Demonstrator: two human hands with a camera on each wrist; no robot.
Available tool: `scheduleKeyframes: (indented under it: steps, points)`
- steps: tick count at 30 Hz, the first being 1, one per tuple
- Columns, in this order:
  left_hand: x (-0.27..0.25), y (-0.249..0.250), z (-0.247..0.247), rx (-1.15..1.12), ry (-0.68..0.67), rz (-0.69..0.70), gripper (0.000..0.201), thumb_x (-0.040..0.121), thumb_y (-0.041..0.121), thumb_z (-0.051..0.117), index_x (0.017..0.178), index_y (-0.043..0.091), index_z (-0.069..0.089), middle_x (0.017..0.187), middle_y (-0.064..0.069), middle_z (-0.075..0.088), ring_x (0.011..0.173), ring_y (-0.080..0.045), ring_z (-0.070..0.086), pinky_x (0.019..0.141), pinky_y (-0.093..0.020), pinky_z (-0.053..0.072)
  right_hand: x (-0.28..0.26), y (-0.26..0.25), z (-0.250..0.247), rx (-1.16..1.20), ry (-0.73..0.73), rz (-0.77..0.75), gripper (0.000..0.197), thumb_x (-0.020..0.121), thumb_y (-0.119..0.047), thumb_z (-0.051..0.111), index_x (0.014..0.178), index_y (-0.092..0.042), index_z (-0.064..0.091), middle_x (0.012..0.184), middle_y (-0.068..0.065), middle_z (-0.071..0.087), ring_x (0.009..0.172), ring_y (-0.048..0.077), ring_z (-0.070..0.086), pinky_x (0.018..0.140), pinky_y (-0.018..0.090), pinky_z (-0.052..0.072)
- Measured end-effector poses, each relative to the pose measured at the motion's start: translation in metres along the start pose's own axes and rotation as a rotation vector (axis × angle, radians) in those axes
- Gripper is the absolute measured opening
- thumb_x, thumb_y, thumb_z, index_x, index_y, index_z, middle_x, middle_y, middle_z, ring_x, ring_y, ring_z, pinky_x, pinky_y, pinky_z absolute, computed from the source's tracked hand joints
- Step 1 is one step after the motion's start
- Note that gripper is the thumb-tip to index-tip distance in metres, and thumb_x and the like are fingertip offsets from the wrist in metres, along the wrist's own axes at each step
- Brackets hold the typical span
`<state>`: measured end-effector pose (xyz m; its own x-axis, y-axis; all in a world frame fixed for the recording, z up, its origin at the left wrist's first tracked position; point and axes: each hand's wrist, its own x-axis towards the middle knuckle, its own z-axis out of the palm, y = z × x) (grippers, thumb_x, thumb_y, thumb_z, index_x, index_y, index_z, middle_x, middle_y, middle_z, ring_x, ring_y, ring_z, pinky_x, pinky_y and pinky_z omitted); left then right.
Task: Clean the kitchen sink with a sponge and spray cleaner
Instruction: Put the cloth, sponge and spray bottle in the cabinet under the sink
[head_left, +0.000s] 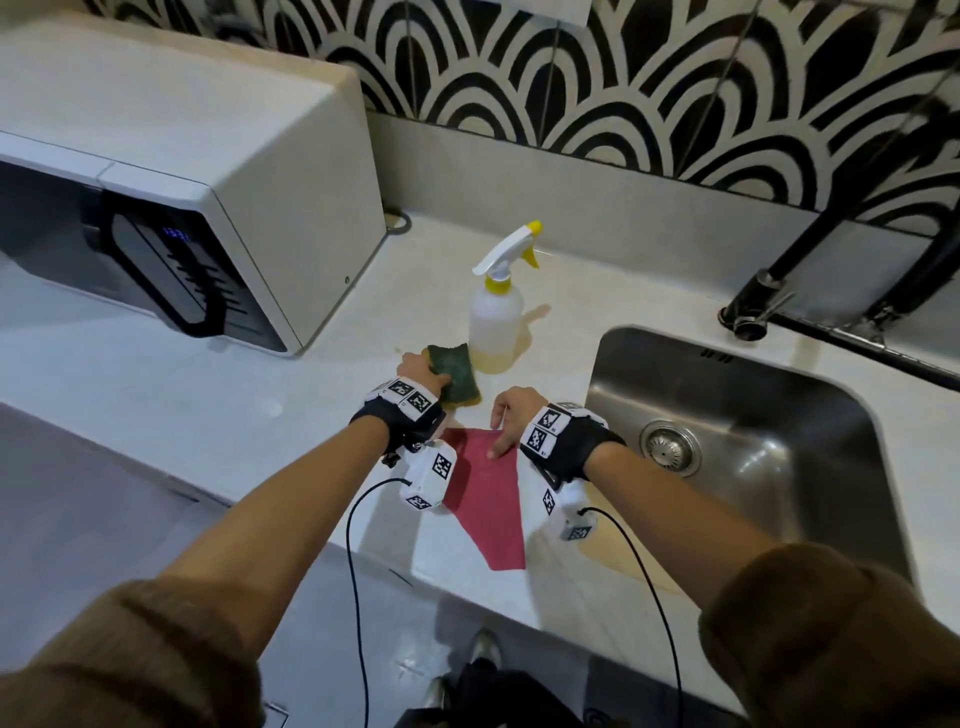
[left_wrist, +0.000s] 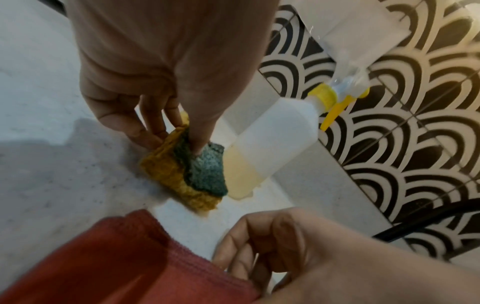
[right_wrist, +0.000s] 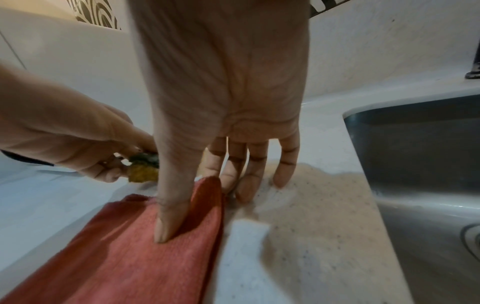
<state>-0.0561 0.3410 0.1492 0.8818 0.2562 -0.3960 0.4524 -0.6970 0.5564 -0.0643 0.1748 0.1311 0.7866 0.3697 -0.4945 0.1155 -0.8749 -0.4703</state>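
A green-and-yellow sponge (head_left: 457, 375) (left_wrist: 193, 176) (right_wrist: 142, 172) lies on the pale counter just left of the spray bottle. My left hand (head_left: 420, 370) (left_wrist: 176, 133) (right_wrist: 78, 144) pinches its near end between thumb and fingers. The spray bottle (head_left: 493, 322) (left_wrist: 272, 144), white with a yellow trigger and a little yellowish liquid, stands upright behind it, untouched. My right hand (head_left: 508, 422) (left_wrist: 259, 246) (right_wrist: 205, 205) holds the far corner of a red cloth (head_left: 488, 499) (left_wrist: 116, 263) (right_wrist: 130, 257). The thumb lies on top and the corner bunches up against the index finger. The steel sink (head_left: 727, 395) (right_wrist: 428, 144) is to the right.
A white microwave (head_left: 182, 208) fills the counter's left side. A black faucet (head_left: 779, 291) rises behind the sink, and a drain strainer (head_left: 670, 447) sits in the basin floor. The red cloth hangs over the counter's front edge. A black-and-white tiled wall backs the counter.
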Motion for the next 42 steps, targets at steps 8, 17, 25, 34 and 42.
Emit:
scheduleKeyframes:
  steps: [8,17,25,34,42]
  points:
    - [-0.036,-0.035,-0.008,-0.260,-0.315,-0.058,0.030,0.082,0.010,0.071,0.104,-0.004,0.056,0.088,-0.012,0.064,0.072,-0.023,0.065,0.061,-0.027,0.057,-0.011,-0.002,-0.003,0.049,0.001,0.059,0.031,0.062,-0.021,0.087,0.080,-0.010,0.065,0.061,-0.006,0.054,0.059,0.010,0.052,0.053,0.021,0.042]
    - [-0.069,-0.040,0.008,-0.024,-0.468,0.047,0.029,0.075,0.019,0.078,0.091,-0.004,0.069,0.047,0.003,0.064,0.035,-0.004,0.055,0.041,-0.015,0.040,-0.015,-0.008,0.012,0.259,0.168,0.285,0.034,0.090,-0.036,0.055,0.062,-0.017,0.050,0.069,0.007,0.051,0.055,0.017,0.046,0.065,0.027,0.044]
    - [-0.068,-0.042,0.007,0.090,-0.311,0.098,0.048,0.058,0.034,0.089,0.087,0.008,0.060,0.081,-0.004,0.061,0.069,-0.014,0.057,0.060,-0.026,0.046,-0.034,-0.007,0.022,0.271,0.056,0.115,0.046,0.070,-0.038,0.079,0.060,-0.012,0.043,0.056,-0.001,0.033,0.052,0.014,0.033,0.051,0.027,0.021]
    - [-0.066,-0.039,0.000,-0.315,-0.468,0.154,0.074,0.053,0.037,0.089,0.117,0.012,0.061,0.114,-0.005,0.067,0.110,-0.022,0.062,0.100,-0.040,0.049,-0.044,-0.003,-0.002,0.584,0.066,0.002,0.023,0.073,-0.025,0.079,0.079,-0.024,0.057,0.089,0.007,0.058,0.081,0.021,0.056,0.064,0.030,0.045]
    - [-0.063,-0.020,0.004,-0.667,-0.360,0.302,0.057,0.079,0.009,0.073,0.128,0.011,0.045,0.116,-0.009,0.061,0.099,-0.019,0.062,0.069,-0.027,0.057,-0.032,-0.016,-0.029,0.684,0.201,-0.023,0.030,0.074,-0.018,0.079,0.092,-0.016,0.056,0.094,0.008,0.062,0.087,0.021,0.059,0.069,0.026,0.047]
